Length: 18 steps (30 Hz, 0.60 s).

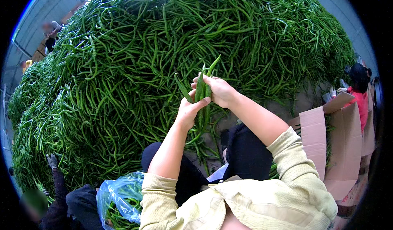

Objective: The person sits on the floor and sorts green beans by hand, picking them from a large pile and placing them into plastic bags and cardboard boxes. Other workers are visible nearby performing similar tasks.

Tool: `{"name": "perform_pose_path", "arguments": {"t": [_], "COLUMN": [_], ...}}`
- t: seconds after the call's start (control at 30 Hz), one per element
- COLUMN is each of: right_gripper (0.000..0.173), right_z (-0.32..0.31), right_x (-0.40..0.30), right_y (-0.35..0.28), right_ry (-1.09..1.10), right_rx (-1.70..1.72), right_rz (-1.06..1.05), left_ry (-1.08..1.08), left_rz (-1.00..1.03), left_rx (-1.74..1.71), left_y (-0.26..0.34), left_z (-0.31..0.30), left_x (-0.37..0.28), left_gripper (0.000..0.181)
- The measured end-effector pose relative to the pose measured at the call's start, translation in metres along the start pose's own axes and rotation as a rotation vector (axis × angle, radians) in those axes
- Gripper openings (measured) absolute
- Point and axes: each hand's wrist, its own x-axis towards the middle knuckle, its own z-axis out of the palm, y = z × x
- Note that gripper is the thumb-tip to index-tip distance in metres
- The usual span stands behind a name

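Several long green chili peppers [199,90] stand bunched between my two hands, in the middle of the view. My left hand [192,109] grips the bunch from the left, its thumb across the lower part of the peppers. From the right, my right hand [218,90] closes around the upper part, near the tips and stems. A large heap of the same green peppers [147,55] rises in front of me and spreads to both sides. Some loose peppers lie on the ground between my knees.
An open cardboard box [312,141] stands at my right. A blue plastic bag [115,190] with peppers sits at my lower left. One co-worker's gloved hand [52,161] touches the heap at far left; a co-worker in red [359,99] is at far right.
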Motion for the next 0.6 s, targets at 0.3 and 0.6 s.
{"name": "perform_pose_path", "arguments": {"t": [0.3,0.6], "right_gripper": [0.031,0.037], "right_z": [0.007,0.003], "right_x": [-0.005,0.001], "right_y": [0.038,-0.009], "right_ry": [-0.03,0.106], "right_rx": [-0.24,-0.292], "right_rz": [-0.016,-0.022], "left_ry": [0.146,-0.042], "left_rz": [-0.068,-0.168], "left_rx": [-0.467,-0.182], "left_y": [-0.004,0.008], "left_z": [-0.027,-0.015], "left_x": [0.003,-0.01], "left_gripper": [0.024,0.025]}}
